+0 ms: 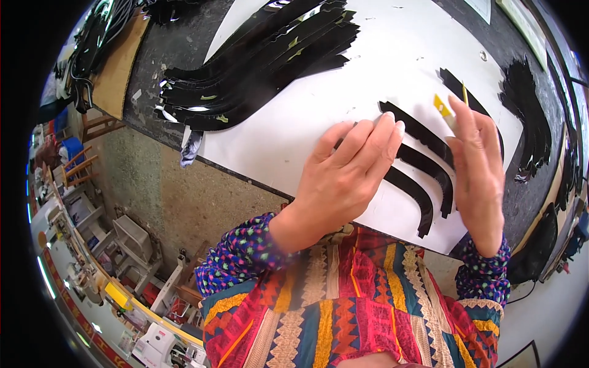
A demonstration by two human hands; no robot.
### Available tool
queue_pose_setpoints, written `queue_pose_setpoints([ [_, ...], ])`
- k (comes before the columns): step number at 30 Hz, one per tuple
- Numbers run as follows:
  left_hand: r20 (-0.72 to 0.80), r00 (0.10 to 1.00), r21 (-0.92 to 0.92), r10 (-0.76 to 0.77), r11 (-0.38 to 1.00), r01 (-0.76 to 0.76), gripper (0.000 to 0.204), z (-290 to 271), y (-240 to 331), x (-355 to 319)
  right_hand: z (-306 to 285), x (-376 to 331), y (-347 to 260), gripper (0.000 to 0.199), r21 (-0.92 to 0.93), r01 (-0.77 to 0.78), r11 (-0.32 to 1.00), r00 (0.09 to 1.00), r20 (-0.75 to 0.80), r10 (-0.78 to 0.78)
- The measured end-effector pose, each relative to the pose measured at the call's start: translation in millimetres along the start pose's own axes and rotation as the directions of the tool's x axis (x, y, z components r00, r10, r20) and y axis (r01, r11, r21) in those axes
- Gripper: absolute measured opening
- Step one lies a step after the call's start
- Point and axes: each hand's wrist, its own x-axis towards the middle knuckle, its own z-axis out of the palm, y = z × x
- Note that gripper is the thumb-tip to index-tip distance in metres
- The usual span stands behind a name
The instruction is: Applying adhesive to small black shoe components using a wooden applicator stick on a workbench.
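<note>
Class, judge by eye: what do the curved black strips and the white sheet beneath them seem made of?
Curved black strips: perhaps leather or synthetic leather, satin, judging by thin bodies and faint sheen.
White sheet: possibly plastic or coated board, smooth with low gloss, from its flat, even surface.

The left-hand grip [353, 168] hides the left ends of two curved, flat black strips [425, 211]. The right-hand grip [475, 153] is blurred and covers part of another long black strip [453, 82]; whether it holds the small, blurred yellow piece [440, 104] cannot be told. The top edge crops a thick bundle of glossy black strips [264, 70].
</note>
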Motion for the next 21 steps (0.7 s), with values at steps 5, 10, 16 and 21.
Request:
queue_pose_setpoints([
  [5, -0.054, 0.998, 0.097, -0.037, 0.994, 0.042, 0.039, 0.0, 2.1, -6.2, 18.2, -2.8, 3.7, 0.068, -0.014, 0.089, 0.996, 0.994, 0.069, -0.088],
  [10, -0.041, 0.998, 0.096, -0.051, 0.994, 0.055, 0.037, -2.7, 5.6, -6.0, 21.3, -3.3, 7.4, 0.063, -0.099, 0.150, 0.984, 0.984, 0.115, -0.138],
  [16, -0.043, 0.997, 0.051, -0.058, 0.997, 0.061, 0.035, -5.6, 6.4, -5.2, 30.6, -1.9, 6.5, 0.054, -0.196, 0.194, 0.961, 0.980, 0.004, -0.197],
  [21, -0.056, 0.998, 0.060, -0.035, 0.997, 0.038, 0.034, -3.8, 5.4, -5.5, 31.7, -2.0, 4.4, 0.050, -0.246, 0.195, 0.949, 0.979, -0.001, -0.202],
])
